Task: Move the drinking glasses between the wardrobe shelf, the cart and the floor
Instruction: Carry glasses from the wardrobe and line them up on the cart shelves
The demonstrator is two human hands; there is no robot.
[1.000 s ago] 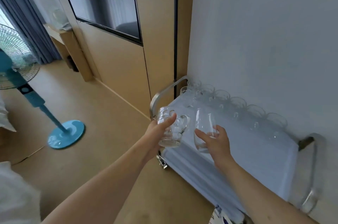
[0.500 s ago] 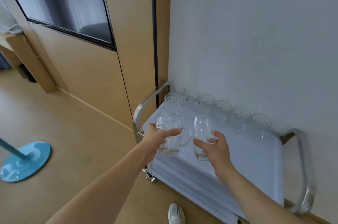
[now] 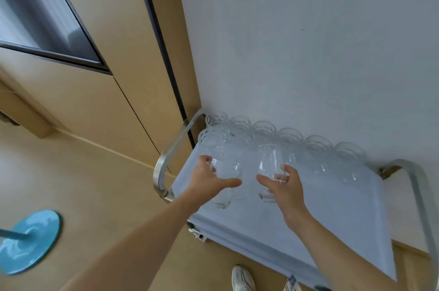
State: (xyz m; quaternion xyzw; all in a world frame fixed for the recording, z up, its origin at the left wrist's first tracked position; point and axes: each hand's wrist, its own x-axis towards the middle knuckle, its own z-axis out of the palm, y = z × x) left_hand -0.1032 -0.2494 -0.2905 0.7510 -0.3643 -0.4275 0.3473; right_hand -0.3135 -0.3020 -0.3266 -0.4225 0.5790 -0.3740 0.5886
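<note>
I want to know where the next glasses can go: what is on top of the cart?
A white cloth covers the cart; a row of glasses stands along the wall. The hands hold more glasses above its front. The cart top beneath the cloth is hidden.

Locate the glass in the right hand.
Head view, centre: the stemless glass is gripped by the right hand over the cart's white top, beside the left hand, before the wall-side row of glasses.

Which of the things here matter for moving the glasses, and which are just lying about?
Part of the job:
- left hand, gripping glasses
- right hand, gripping a stemless glass
- row of glasses along the wall
- cart, cloth-covered

Just lying about:
- blue fan base
- dark panel
- white shoe
</note>
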